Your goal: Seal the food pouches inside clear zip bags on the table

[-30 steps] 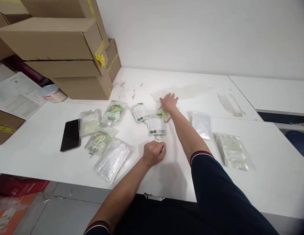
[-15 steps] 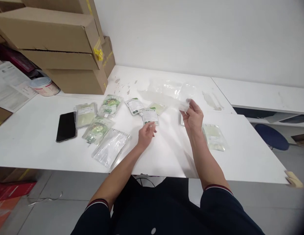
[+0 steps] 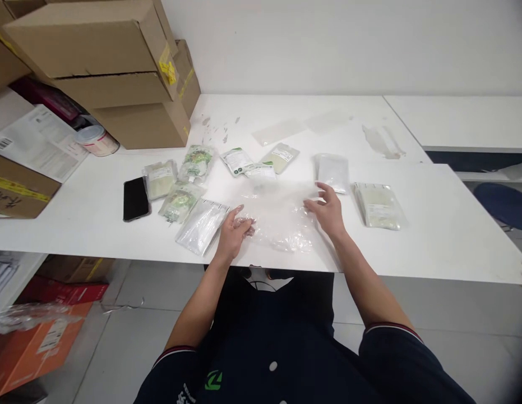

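A wide, crinkled clear plastic bag (image 3: 277,216) lies over the white table in front of me. My left hand (image 3: 233,231) is at its left side, fingers curled on the film. At the bag's right edge is my right hand (image 3: 328,210), thumb and fingers apart, fingertips at the film; firm contact is hard to make out. Through the bag's far edge shows part of a green-and-white pouch (image 3: 263,170). Beside it lie a white printed pouch (image 3: 235,161) and a pale green pouch (image 3: 281,157). A stack of clear bags (image 3: 202,224) is left of my left hand.
To the left are a phone (image 3: 135,199), a bagged pale pouch (image 3: 160,179) and bagged green pouches (image 3: 197,163). Right of centre sit a whitish packet (image 3: 333,173) and a bagged stack (image 3: 378,206). Cardboard boxes (image 3: 118,90) and a round tin (image 3: 97,140) stand back left.
The clear bag has come down from my raised right hand and is spread closer to me. My left hand has moved left onto its side. My view has shifted.
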`<state>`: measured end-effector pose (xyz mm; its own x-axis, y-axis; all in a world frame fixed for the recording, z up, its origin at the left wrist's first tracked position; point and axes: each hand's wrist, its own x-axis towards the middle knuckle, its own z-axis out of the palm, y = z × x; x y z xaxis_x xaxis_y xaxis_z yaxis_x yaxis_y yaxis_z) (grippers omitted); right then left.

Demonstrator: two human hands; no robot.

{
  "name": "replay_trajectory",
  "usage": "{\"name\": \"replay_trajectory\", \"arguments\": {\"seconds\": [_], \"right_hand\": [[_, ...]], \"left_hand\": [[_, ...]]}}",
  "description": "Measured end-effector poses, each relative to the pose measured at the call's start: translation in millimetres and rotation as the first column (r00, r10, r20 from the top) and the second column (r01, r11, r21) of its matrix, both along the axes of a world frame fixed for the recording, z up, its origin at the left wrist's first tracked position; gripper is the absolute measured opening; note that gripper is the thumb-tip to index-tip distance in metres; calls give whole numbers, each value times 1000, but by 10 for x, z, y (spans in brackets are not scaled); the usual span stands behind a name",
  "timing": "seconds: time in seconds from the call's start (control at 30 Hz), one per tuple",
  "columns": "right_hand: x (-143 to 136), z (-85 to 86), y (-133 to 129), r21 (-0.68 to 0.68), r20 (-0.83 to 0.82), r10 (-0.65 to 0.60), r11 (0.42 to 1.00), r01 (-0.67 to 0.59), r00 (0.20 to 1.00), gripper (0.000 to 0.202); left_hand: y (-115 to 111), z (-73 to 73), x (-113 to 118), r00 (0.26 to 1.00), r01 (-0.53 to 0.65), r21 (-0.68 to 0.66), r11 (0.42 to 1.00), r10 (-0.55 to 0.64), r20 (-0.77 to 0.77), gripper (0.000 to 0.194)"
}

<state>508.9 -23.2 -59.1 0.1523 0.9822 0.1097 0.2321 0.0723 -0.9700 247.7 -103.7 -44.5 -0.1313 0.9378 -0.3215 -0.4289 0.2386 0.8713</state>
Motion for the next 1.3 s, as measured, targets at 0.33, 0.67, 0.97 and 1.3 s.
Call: {"name": "replay_trajectory", "arguments": {"seconds": [0.33,0.67,0.97,1.3], "right_hand": [[-77,236,98,11,714,430,782,-623,553,22],[-602,551,1120,-34,-436,338,920,-390,834,31],[-879,193,889,-226,568,500,858,-461,654,50],[-830,173,576,-255,917,370,830,-496,147,42]], "left_hand": [[-682,-109,-301,965,85,-33,996,-91,-247,74],[-689,-82,-142,982,-89,37,995,94,-166,70],[-495,213,-408,904,-308,-36,951,304,300,57],[-378,153,-332,845,-253,-31,967,236,480,59]]}}
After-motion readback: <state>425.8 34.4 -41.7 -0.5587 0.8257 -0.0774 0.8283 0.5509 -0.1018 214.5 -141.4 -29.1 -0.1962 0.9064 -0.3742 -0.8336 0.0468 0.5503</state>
